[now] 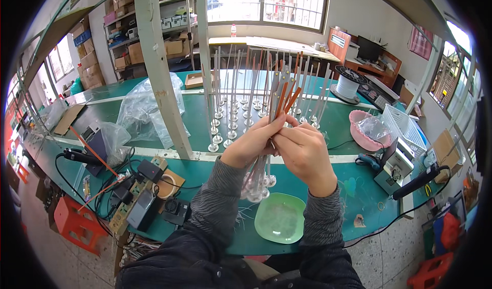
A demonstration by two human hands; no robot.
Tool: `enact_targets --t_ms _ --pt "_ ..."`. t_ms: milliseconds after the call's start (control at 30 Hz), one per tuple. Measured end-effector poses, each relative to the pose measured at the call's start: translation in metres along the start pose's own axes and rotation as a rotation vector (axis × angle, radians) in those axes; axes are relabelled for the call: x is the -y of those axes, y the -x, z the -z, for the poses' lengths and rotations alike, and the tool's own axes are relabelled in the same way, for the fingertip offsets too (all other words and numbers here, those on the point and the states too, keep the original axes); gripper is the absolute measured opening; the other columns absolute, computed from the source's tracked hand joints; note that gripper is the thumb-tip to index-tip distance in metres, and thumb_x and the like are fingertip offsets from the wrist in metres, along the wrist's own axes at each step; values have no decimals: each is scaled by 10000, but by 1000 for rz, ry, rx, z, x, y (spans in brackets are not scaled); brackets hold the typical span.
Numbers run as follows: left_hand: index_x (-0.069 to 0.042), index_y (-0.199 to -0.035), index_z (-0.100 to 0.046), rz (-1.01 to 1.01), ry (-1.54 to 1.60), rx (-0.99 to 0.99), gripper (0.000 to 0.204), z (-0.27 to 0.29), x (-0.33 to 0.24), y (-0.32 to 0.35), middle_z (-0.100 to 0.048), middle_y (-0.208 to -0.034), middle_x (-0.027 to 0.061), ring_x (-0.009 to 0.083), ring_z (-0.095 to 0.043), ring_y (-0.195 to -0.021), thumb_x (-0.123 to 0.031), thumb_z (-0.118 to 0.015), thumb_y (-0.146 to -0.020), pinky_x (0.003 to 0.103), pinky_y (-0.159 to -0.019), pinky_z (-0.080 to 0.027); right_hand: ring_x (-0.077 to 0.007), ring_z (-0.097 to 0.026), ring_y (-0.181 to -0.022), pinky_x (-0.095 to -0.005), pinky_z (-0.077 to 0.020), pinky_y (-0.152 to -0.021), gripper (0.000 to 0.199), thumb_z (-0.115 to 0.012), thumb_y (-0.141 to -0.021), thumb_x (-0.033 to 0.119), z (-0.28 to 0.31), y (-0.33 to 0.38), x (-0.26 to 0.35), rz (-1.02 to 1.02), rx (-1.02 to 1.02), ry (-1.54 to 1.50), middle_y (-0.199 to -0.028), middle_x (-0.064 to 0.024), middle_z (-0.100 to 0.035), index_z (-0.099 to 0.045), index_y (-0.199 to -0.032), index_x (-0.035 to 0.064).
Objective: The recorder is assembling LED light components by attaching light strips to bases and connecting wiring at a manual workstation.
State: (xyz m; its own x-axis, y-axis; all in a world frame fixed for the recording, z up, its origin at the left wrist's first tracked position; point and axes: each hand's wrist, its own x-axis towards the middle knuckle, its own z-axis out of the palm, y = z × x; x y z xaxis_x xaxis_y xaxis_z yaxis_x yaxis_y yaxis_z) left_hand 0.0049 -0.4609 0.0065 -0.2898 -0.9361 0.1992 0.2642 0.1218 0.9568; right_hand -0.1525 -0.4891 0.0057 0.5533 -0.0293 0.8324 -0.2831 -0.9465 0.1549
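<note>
A bundle of thin clear and orange-tipped rods (pixel 279 90) stands roughly upright in front of my chest. Round clear disc bases (pixel 255 190) fan out at its lower end. Wrapped round the middle of the bundle is my left hand (pixel 252 143), closed. My right hand (pixel 306 149) is closed too, its fingertips pinched against the bundle beside the left thumb; any small thing between them is hidden. Below the hands, a light green plastic bowl (pixel 279 218) sits on the green bench. Behind them, many similar rods (pixel 233 104) stand on disc bases.
A pink basin (pixel 366 130) and white basket (pixel 404 127) stand at the right, near a grey-white device (pixel 393 168). Black boxes and cables (pixel 143 207) crowd the left. A post (pixel 166 79) rises beside a clear plastic bag (pixel 141 107). A wire spool (pixel 348 84) sits farther back.
</note>
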Motion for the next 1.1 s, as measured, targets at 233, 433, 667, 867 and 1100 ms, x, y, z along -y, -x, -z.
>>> enact_targets --t_ms 233,433,667,867,1100 --pt "-73 -1114 -571 -88 -32 29 391 16 9 -7 -468 -736 -69 23 -374 -560 -431 -439 -1029 191 -487 -296 -302 -596 -620 -389 -479 -522 80 -621 -785 -58 -12 -3 6 -198 25 -93 -725 -110 -557 -572 -830 -15" --pt "-64 -1112 -585 -120 -20 85 334 18 10 -6 -473 -747 -68 25 -381 -573 -365 -477 -1019 194 -496 -305 -308 -564 -569 -353 -458 -500 97 -640 -783 -54 -13 -6 17 -174 -41 -55 -691 -112 -532 -551 -792 -15" --pt "12 -960 -630 -540 -460 -116 208 17 -4 1 -580 -716 26 91 -543 -650 -193 -601 -940 266 -582 -447 -151 -593 -532 -267 -456 -464 34 -607 -855 -37 -32 -2 23 -480 -234 -471 -676 -94 -600 -632 -862 -59" --pt "11 -801 -582 -752 -720 -311 254 14 0 -6 -560 -646 163 322 -557 -558 -214 -701 -815 368 -528 -439 -59 -484 -428 -197 -381 -374 123 -553 -940 -3 -34 -4 28 -824 -314 -945 -639 -29 -574 -645 -923 -82" --pt "-13 -989 -643 -912 -1081 -376 308 16 8 -7 -640 -752 140 330 -633 -635 -138 -711 -715 350 -555 -498 -29 -414 -446 -168 -350 -356 147 -503 -956 34 -37 4 19 -1166 -435 -1491 -755 -49 -604 -607 -1025 -45"
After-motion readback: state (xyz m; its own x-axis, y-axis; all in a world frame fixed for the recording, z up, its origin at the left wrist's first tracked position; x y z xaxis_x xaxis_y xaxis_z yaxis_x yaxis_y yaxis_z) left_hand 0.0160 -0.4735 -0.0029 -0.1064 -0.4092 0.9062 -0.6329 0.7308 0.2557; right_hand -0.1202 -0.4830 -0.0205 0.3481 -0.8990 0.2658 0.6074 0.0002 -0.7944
